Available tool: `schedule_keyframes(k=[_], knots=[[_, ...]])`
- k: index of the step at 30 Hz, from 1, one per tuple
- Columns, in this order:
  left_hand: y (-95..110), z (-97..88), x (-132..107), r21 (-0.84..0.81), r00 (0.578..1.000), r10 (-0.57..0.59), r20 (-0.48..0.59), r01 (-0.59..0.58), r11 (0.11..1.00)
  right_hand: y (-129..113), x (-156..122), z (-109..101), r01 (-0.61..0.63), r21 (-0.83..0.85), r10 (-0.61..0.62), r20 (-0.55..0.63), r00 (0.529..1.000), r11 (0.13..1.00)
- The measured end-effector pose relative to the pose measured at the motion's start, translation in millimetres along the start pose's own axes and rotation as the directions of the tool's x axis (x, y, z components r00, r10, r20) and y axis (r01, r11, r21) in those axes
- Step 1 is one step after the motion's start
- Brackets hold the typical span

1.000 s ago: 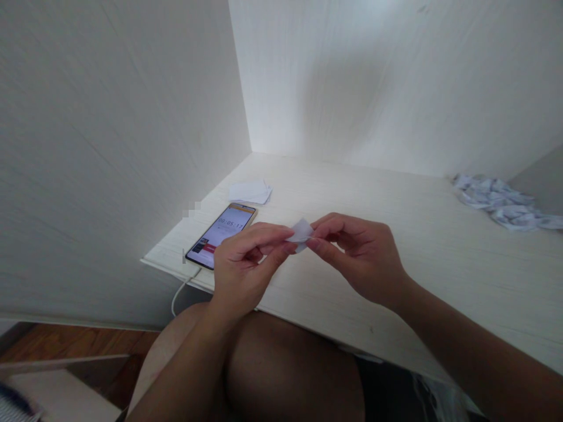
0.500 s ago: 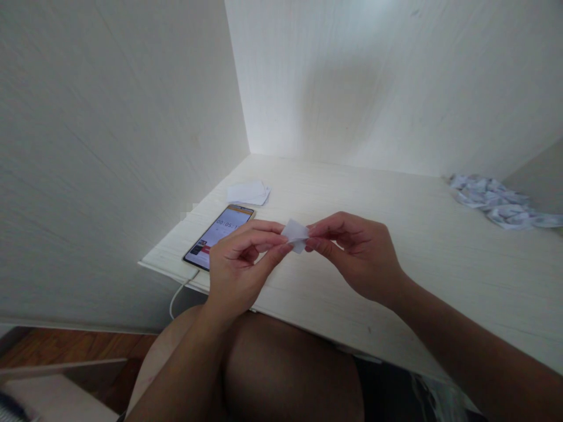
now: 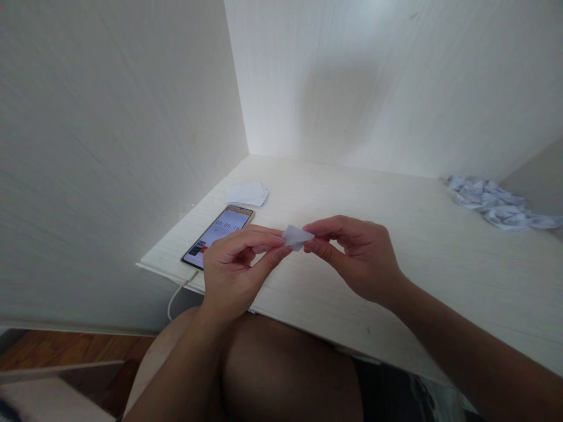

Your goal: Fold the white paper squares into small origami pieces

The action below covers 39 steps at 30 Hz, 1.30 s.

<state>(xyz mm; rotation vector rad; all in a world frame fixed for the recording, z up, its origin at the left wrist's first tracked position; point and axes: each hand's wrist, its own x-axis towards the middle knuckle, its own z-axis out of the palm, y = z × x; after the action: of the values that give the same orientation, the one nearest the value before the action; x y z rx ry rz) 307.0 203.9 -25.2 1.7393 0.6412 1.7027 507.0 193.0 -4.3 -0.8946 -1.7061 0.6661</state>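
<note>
A small folded piece of white paper is held above the desk, between my two hands. My left hand pinches its left side between thumb and fingers. On the other side, my right hand has thumb and forefinger closed at the paper's right corner. Creased flaps show on the paper, one pointing right and a smaller one below. Behind my left hand lies a phone with a timer on its screen, partly covered by my fingers.
A small stack of white paper slips lies beyond the phone. At the far right is a heap of crumpled or folded white strips. A white cable runs from the phone over the edge of the desk. Panels rise left and behind.
The paper's upper flap has tipped to the right, so its outline now points toward my right hand. My right forefinger has shifted slightly along the paper. Both hands stay nearly in place.
</note>
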Motion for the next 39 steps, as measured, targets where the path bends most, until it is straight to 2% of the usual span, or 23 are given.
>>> schedule_keyframes(k=[3, 6, 10, 15, 32, 39], knots=[[0, 0.8, -1, -0.012, 0.999, -0.034, -0.014, 0.034, 0.999, 0, -2, 1, -0.018, 0.014, 0.018, 0.004, 1.0, 1.0], [3, 3.0, -1, -0.044, 0.993, -0.117, -0.033, 0.115, 0.992, -1, -3, 3, -0.042, 0.018, 0.041, 0.017, 0.999, 0.999], [7, 5.8, -1, -0.111, 0.959, -0.28, -0.048, 0.274, 0.955, -3, -3, 4, -0.108, 0.025, 0.106, 0.054, 0.993, 0.994], [8, 6.5, -1, -0.103, 0.925, -0.379, -0.03, 0.375, 0.921, -5, 0, 6, -0.17, 0.037, 0.166, 0.09, 0.982, 0.985], [9, 10.3, 1, -0.146, 0.895, -0.445, -0.007, 0.44, 0.886, -3, 0, 7, -0.218, 0.076, 0.213, 0.07, 0.975, 0.973], [9, 8.3, 1, -0.112, 0.888, -0.46, 0.008, 0.458, 0.882, -4, 1, 8, -0.231, 0.064, 0.225, 0.083, 0.971, 0.971]])
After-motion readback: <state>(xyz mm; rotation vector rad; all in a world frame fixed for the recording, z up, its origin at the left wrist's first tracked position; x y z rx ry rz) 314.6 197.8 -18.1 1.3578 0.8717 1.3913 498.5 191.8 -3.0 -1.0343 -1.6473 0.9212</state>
